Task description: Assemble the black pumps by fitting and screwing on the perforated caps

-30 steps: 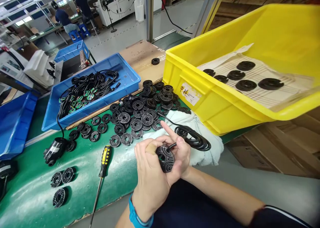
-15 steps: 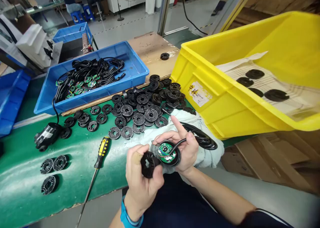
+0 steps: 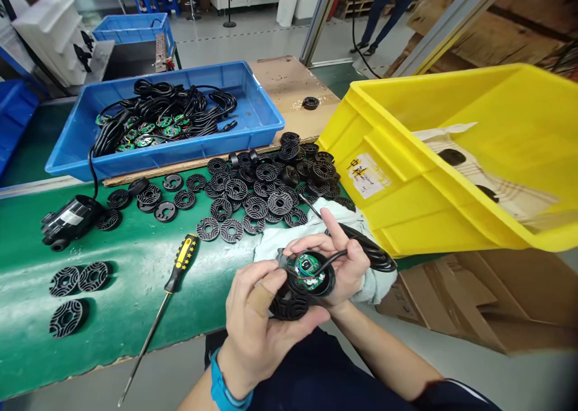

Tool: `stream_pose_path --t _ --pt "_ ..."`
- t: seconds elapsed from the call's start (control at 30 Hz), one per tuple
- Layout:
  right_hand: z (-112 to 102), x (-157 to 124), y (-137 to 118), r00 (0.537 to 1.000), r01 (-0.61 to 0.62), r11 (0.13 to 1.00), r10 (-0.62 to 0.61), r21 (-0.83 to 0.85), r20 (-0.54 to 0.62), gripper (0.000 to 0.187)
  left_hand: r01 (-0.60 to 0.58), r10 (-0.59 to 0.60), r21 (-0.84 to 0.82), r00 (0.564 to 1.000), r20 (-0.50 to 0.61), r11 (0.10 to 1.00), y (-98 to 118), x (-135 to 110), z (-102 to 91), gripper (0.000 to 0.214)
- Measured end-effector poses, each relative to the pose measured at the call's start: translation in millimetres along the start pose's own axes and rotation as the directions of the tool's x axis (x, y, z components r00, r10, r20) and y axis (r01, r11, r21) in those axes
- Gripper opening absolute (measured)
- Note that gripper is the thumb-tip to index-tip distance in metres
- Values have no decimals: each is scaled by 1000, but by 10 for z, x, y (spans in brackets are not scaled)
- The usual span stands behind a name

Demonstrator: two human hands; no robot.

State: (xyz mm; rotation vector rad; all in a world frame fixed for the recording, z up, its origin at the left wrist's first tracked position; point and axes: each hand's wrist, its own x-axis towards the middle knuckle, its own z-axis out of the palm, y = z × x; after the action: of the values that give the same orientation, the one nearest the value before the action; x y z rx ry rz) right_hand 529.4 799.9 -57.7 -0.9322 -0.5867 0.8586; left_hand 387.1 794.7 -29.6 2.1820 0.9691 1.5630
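Note:
My left hand (image 3: 257, 321) is closed on a black slotted round cover (image 3: 289, 305), held just below an open black housing. My right hand (image 3: 345, 260) grips that housing (image 3: 316, 275), whose top shows a green circuit board (image 3: 307, 265); the index finger sticks up. A black cable (image 3: 368, 248) runs from the housing over a pale cloth (image 3: 280, 239) on the green bench mat (image 3: 112, 290). Beyond my hands lies a heap of several black slotted discs (image 3: 257, 188). A screwdriver with a yellow and black handle (image 3: 179, 260) lies to the left.
A blue tray (image 3: 257, 107) of cabled green boards stands at the back. A yellow bin (image 3: 406, 182) lined with paper holds black discs on the right. A black motor unit (image 3: 67, 219) and three loose discs (image 3: 72, 290) lie at left. Cardboard boxes (image 3: 474, 302) sit below right. A person's legs are far back.
The black cover has come off the housing, baring the green board. My left hand now holds the cover just under the housing. The view has shifted right and down.

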Motion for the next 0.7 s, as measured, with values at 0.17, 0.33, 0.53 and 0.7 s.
stream_pose_path --t 0.17,0.33,0.53,0.7 --pt "-12 -20 42 999 49 999 -49 -16 6 54 -76 75 63 997 23 995 97 97 52 43" --pt "-43 -2 63 999 28 988 -24 -151 27 68 -96 92 61 993 77 993 140 181 133 47" --pt "-72 14 67 999 -8 994 13 -110 41 70 -139 136 12 978 160 990 145 221 226 55" --pt "-60 3 94 999 42 998 -40 -56 34 63 -140 121 68 966 228 988 172 225 244 57"
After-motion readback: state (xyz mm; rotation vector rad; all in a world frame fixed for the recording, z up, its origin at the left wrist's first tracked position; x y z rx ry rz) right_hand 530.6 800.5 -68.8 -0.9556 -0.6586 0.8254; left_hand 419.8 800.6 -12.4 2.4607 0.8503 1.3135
